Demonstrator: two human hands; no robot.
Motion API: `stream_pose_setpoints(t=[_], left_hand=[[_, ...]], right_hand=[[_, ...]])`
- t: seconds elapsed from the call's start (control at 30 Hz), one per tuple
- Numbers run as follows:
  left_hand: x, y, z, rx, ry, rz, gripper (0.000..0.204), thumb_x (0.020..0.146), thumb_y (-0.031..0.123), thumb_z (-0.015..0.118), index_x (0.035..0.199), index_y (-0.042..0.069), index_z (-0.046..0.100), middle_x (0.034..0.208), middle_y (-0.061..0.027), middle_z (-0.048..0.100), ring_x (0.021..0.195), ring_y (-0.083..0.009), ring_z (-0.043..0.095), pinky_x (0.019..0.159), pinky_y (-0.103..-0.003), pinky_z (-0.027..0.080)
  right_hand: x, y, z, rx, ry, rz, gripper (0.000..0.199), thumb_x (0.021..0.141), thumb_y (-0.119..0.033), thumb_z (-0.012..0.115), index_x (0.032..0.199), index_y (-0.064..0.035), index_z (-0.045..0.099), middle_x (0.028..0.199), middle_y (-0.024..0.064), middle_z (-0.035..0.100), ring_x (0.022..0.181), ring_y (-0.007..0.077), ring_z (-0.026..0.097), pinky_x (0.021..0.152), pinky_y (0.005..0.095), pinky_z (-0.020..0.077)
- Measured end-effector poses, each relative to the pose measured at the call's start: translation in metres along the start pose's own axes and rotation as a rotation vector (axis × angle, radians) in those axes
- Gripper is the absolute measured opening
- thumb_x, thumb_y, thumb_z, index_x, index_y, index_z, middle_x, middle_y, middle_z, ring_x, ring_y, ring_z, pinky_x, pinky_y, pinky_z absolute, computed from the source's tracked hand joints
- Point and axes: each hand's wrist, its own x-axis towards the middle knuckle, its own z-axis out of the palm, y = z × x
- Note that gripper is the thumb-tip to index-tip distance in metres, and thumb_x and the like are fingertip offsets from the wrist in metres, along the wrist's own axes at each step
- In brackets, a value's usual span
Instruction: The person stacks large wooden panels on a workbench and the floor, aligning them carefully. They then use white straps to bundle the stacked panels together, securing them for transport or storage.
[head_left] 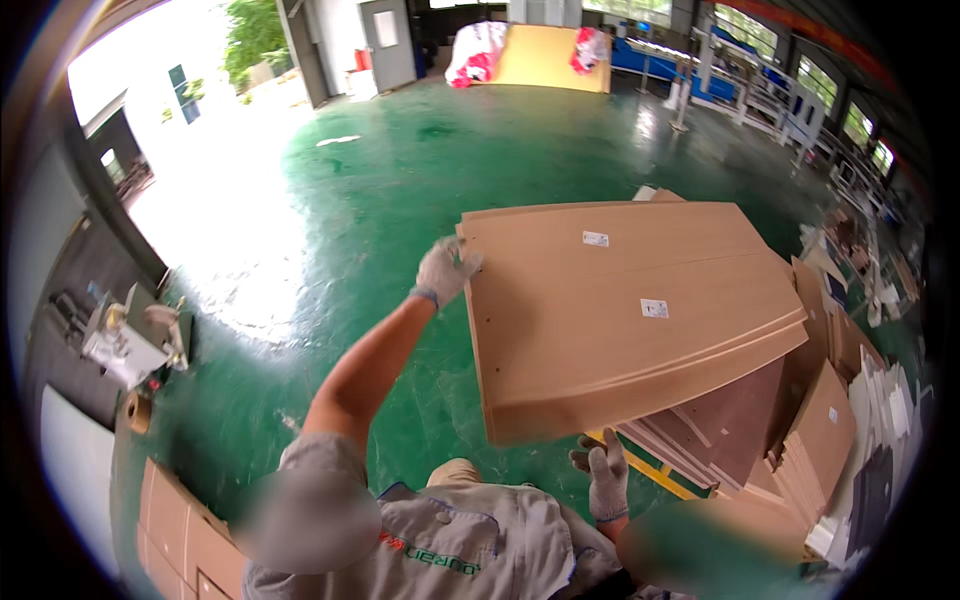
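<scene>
Two small white rectangular labels (654, 308) lie on the top brown panel (620, 300).

Light tan wooden panels (625, 310) with small white labels (654, 308), pale grey knit gloves on both hands (445, 268), glossy green floor (420, 180), grey work shirt (450, 550)

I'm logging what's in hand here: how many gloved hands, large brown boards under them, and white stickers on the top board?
Gloved hands: 2, the left hand on the far corner, the right hand at the near edge.
Large brown boards: 2 by the visible seam; more may lie beneath.
White stickers: 2, one far, one nearer.
Total: 6
</scene>
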Motion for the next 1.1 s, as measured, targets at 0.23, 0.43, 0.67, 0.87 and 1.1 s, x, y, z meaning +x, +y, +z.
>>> stream_pose_setpoints(t=[0.23, 0.43, 0.67, 0.87, 1.1], left_hand=[[0.201, -0.04, 0.05, 0.251, -0.823, 0.082, 0.092, 0.079, 0.075, 0.071, 0.119, -0.008, 0.07, 0.119, -0.0264, 0.072, 0.112, -0.0361, 0.069, 0.095, -0.045, 0.05], [0.191, -0.039, 0.044, 0.262, -0.882, 0.323, 0.074, 0.084, 0.062, 0.073, 0.108, -0.007, 0.07, 0.101, -0.0196, 0.074, 0.095, -0.0285, 0.072, 0.087, -0.043, 0.054], [0.229, -0.076, 0.066, -0.142, -1.191, -0.049, 0.073, 0.085, 0.058, 0.078, 0.12, -0.005, 0.071, 0.102, -0.0173, 0.076, 0.087, -0.0232, 0.076, 0.076, -0.037, 0.059], [0.197, -0.097, 0.052, -0.138, -1.152, 0.139, 0.071, 0.088, 0.06, 0.074, 0.114, -0.006, 0.074, 0.093, -0.0154, 0.075, 0.082, -0.0211, 0.074, 0.073, -0.038, 0.059], [0.042, -0.107, -0.072, -0.487, -1.395, -0.042, 0.06, 0.094, 0.034, 0.078, 0.136, -0.005, 0.06, 0.122, -0.0134, 0.072, 0.111, -0.0171, 0.069, 0.096, -0.036, 0.057]], right_hand=[[0.04, -0.009, 0.13, 0.2, 0.543, -0.28, 0.062, 0.094, -0.027, 0.077, 0.14, 0.0002, 0.045, 0.123, 0.0086, 0.062, 0.106, 0.0175, 0.063, 0.092, 0.0339, 0.0546], [0.063, -0.004, 0.168, 0.082, 0.948, -0.255, 0.07, 0.082, -0.012, 0.088, 0.136, -0.0005, 0.046, 0.126, 0.0112, 0.064, 0.11, 0.0207, 0.065, 0.094, 0.0372, 0.0571], [0.074, -0.015, 0.184, 0.114, 0.924, -0.313, 0.067, 0.078, -0.012, 0.091, 0.131, 0.0006, 0.054, 0.119, 0.0114, 0.07, 0.105, 0.0195, 0.069, 0.091, 0.036, 0.059], [0.046, -0.021, 0.179, 0.093, 0.963, -0.303, 0.064, 0.08, -0.008, 0.089, 0.133, 0.0022, 0.056, 0.119, 0.0102, 0.071, 0.104, 0.0198, 0.07, 0.092, 0.0358, 0.0588], [-0.091, -0.03, 0.158, 0.061, 0.799, -0.18, 0.086, 0.077, -0.01, 0.084, 0.151, 0.0032, 0.043, 0.136, 0.0126, 0.063, 0.124, 0.0239, 0.061, 0.107, 0.0405, 0.0503]])
